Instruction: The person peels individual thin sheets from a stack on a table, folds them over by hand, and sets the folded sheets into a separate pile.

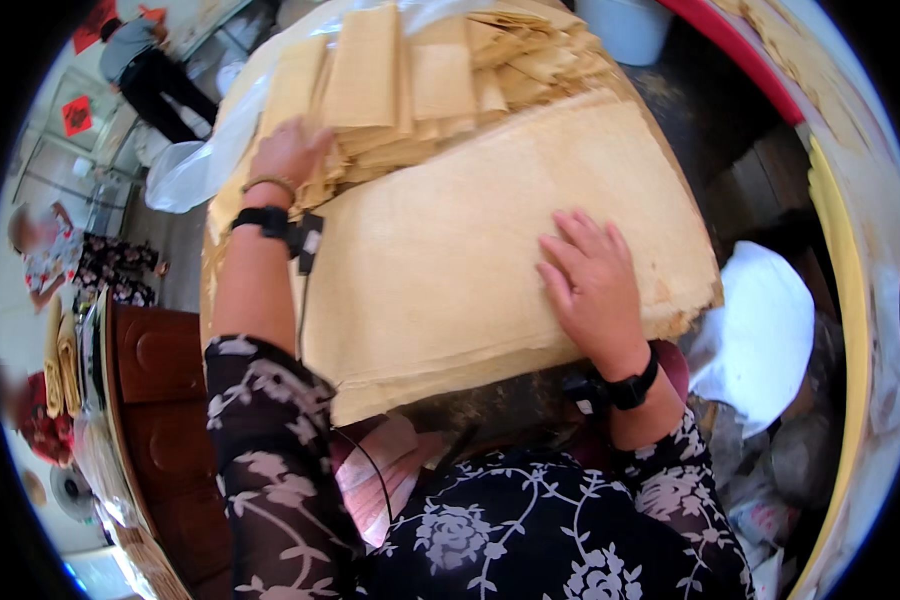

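A stack of large, thin tan sheets [435, 255] lies before me on a wooden table. My right hand [592, 285] rests palm down on its top sheet, fingers a little apart, holding nothing. At the far left my left hand [289, 154] touches the near edge of the folded tan sheets [360, 75]; its fingertips are blurred, and I cannot tell whether it grips one. More folded tan bundles [442, 82] lie to the right of these, beside a crumpled heap of the same material [540, 52]. Both wrists wear black bands with small devices.
Clear plastic sheeting [187, 172] hangs over the table's left edge. A red-brown wooden cabinet [165, 375] stands at left. A white bag [765, 330] lies at right, and a pale bucket [622, 26] stands beyond the table. Several people are in the background at left.
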A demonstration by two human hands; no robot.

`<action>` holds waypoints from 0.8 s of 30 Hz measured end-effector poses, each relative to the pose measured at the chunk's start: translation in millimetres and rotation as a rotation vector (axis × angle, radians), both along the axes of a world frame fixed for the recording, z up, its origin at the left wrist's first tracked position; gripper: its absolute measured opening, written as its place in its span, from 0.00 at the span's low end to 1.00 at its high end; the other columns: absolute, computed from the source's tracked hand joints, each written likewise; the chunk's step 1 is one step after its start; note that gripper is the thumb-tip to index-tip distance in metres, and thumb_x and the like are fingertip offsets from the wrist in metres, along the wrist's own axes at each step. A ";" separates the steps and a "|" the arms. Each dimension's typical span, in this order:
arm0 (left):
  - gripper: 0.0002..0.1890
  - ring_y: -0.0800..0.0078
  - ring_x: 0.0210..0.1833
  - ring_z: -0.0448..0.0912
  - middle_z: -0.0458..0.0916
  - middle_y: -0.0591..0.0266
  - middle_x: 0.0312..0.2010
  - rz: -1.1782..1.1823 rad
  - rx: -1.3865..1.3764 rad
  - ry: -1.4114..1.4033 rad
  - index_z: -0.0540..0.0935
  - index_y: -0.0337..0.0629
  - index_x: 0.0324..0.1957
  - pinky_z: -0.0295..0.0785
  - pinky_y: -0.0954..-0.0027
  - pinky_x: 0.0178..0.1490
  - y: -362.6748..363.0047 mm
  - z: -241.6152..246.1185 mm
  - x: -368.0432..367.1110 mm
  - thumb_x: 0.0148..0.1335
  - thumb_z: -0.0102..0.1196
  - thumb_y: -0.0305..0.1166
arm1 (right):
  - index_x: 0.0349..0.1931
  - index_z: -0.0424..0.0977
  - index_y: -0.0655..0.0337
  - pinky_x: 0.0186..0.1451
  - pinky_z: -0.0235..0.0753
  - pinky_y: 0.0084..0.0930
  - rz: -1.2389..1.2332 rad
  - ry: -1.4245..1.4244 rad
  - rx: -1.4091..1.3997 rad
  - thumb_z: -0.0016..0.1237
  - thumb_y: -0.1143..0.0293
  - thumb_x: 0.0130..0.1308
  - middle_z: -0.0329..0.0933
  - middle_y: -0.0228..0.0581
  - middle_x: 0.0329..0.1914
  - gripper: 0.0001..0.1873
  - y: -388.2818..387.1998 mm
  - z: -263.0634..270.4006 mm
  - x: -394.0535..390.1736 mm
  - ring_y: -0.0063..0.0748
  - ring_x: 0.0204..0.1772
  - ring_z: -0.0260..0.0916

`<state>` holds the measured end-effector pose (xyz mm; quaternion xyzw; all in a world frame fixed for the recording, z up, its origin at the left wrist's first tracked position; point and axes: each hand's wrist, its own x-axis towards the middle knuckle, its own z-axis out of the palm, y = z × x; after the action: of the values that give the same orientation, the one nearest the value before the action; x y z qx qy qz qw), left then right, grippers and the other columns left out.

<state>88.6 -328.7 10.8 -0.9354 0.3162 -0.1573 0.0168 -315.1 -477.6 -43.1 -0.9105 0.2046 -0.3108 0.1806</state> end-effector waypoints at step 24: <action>0.05 0.61 0.38 0.81 0.82 0.62 0.35 -0.755 -0.199 0.012 0.78 0.47 0.36 0.78 0.62 0.36 -82.0 -46.7 -349.7 0.59 0.58 0.34 | 0.55 0.74 0.67 0.45 0.78 0.26 -0.062 -0.476 0.767 0.46 0.71 0.71 0.82 0.42 0.41 0.16 11.8 -16.0 -120.5 0.36 0.40 0.79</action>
<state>-261.2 -410.7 -35.8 -0.7511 0.6216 -0.1767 -0.1351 -435.6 -465.7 -59.1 -0.6744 0.2849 -0.4186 0.5374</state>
